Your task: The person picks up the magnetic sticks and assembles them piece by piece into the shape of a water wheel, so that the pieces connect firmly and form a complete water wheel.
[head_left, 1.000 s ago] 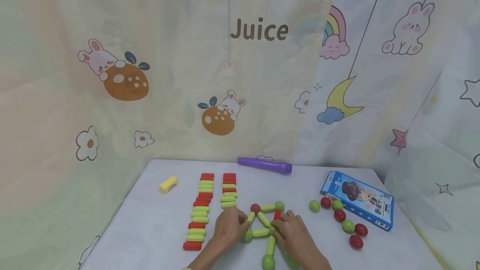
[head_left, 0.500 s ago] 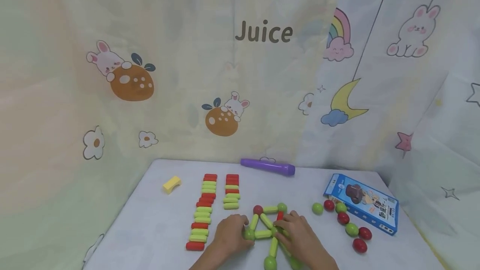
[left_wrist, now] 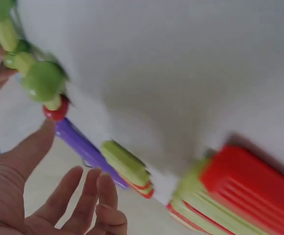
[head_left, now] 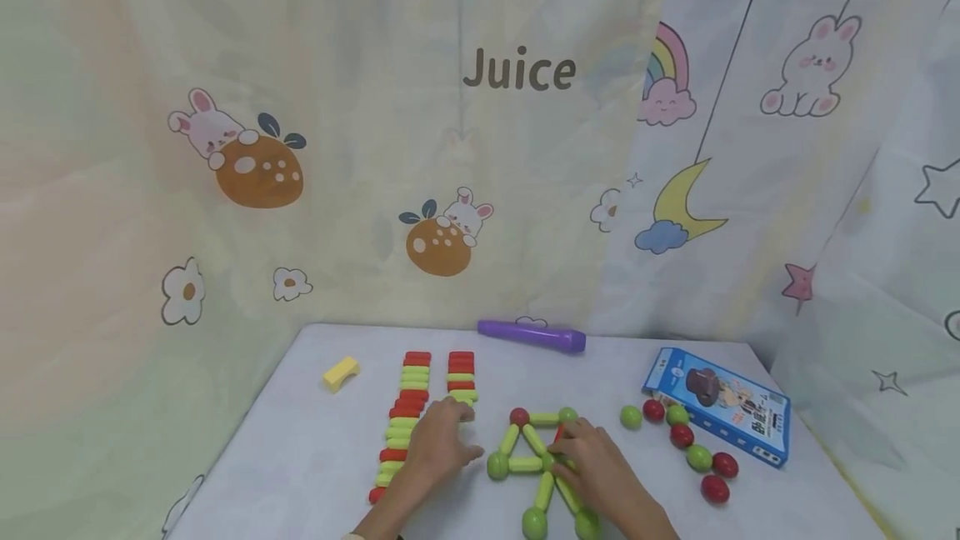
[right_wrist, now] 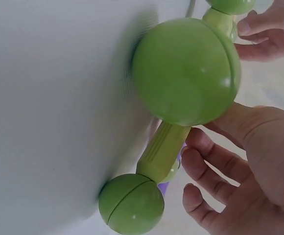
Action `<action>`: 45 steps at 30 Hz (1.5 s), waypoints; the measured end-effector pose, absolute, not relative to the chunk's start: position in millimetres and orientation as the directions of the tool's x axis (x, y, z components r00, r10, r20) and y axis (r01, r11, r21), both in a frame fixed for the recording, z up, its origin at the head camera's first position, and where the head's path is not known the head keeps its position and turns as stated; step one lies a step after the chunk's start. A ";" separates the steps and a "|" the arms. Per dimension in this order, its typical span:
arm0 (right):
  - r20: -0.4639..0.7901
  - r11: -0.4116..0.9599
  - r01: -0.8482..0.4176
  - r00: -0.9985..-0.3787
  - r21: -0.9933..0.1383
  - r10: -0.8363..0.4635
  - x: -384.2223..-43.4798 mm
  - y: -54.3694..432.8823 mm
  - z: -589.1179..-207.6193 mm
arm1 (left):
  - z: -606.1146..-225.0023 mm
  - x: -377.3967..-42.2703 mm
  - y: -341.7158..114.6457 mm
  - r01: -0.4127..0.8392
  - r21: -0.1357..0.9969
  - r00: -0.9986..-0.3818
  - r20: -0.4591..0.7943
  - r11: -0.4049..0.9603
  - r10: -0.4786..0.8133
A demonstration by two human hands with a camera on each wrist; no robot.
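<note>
A ball-and-stick frame [head_left: 524,464] of green balls and sticks, with one red ball [head_left: 519,417] and a red stick mostly covered by fingers, lies on the table. My right hand [head_left: 600,469] pinches the frame near its middle ball [head_left: 550,462]; the thumb tip is hidden behind a large green ball [right_wrist: 186,71] in the right wrist view. Apart from the frame, my left hand [head_left: 442,440] holds nothing, thumb and fingers spread. Its fingertips are over the near end of the short column of red and green sticks [head_left: 461,369]. A longer stick column [head_left: 405,412] runs partly behind that hand.
Loose red and green balls [head_left: 699,457] lie in a line right of the frame, beside a blue box [head_left: 723,405]. A purple microphone-shaped tube [head_left: 531,335] is at the table's back edge. A yellow arched block [head_left: 341,374] sits back left.
My left hand has let go of the frame's left green ball and moved left and away from me to the short stick column. My right hand stays at the frame.
</note>
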State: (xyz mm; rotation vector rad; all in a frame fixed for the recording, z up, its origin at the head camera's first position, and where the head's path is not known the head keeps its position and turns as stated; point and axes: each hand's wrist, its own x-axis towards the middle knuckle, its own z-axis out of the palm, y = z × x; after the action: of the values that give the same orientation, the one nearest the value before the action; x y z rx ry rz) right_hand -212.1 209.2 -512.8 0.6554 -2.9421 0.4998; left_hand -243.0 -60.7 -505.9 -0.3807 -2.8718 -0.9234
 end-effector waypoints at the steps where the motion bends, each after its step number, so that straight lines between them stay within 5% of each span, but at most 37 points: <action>1: 0.151 0.855 -0.426 -0.904 -0.294 -0.399 -212.3 209.1 -512.8 | -507.3 -244.6 -63.5 0.271 0.533 -0.961 0.201 0.801 0.191; 8: 0.151 0.869 -0.414 -0.910 -0.273 -0.386 -213.3 205.7 -513.5 | -521.9 -252.3 -71.2 0.282 0.366 -0.934 0.316 0.887 0.167; 19: 0.165 0.909 -0.319 -0.945 -0.269 -0.282 -216.8 196.1 -516.0 | -524.2 -258.5 -60.0 0.254 0.231 -0.945 0.266 0.939 0.190; 34: 0.172 0.923 -0.245 -0.964 -0.296 -0.201 -217.0 186.1 -516.0 | -518.3 -238.7 -53.2 0.243 0.380 -0.964 0.197 0.892 0.179; 45: 0.130 0.884 -0.154 -0.986 -0.442 -0.107 -219.8 182.9 -516.5 | -511.9 -228.3 -41.9 0.129 0.675 -0.992 0.098 0.727 0.084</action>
State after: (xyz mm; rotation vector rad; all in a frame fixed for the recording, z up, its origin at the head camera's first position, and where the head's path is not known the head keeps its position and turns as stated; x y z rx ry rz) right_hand -219.8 182.9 -516.5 0.2045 -2.9491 0.7047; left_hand -228.3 -41.9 -511.9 -0.1766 -2.8624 -1.1253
